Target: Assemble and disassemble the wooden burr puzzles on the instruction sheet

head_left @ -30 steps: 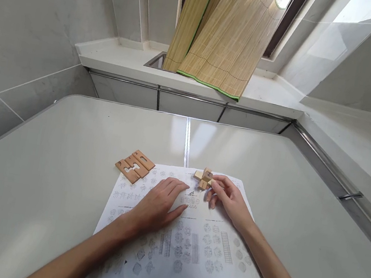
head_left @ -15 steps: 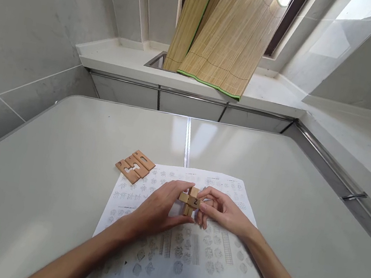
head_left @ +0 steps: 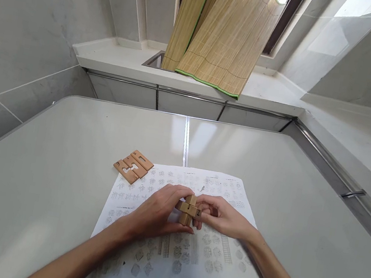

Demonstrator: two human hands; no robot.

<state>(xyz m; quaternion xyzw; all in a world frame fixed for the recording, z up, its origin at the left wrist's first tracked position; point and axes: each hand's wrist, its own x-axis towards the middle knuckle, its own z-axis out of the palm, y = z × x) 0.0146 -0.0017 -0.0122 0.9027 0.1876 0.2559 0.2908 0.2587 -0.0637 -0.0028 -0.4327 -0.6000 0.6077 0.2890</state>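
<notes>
Between my two hands is a cross-shaped wooden burr puzzle (head_left: 188, 209), with a dark "2" marked on the end of its right-hand bar. My left hand (head_left: 163, 209) grips it from the left, fingers on the top end and thumb at the bottom end. From the right, my right hand (head_left: 217, 215) pinches the numbered end between thumb and fingers; some of those fingertips are hidden behind the wood. Under both hands lies a printed paper sheet (head_left: 181, 271) covered with small diagrams.
Flat wooden pieces (head_left: 133, 167) with cut-outs and numbers lie at the sheet's upper left corner. The pale table (head_left: 61, 161) has a seam down its far half. Beyond it are a ledge (head_left: 120, 59) and a hanging bamboo mat (head_left: 222, 45).
The puzzle has come slightly nearer to me and turned, so the "2" now sits farther right. My right hand has lowered a little with its fingers more closed around the end.
</notes>
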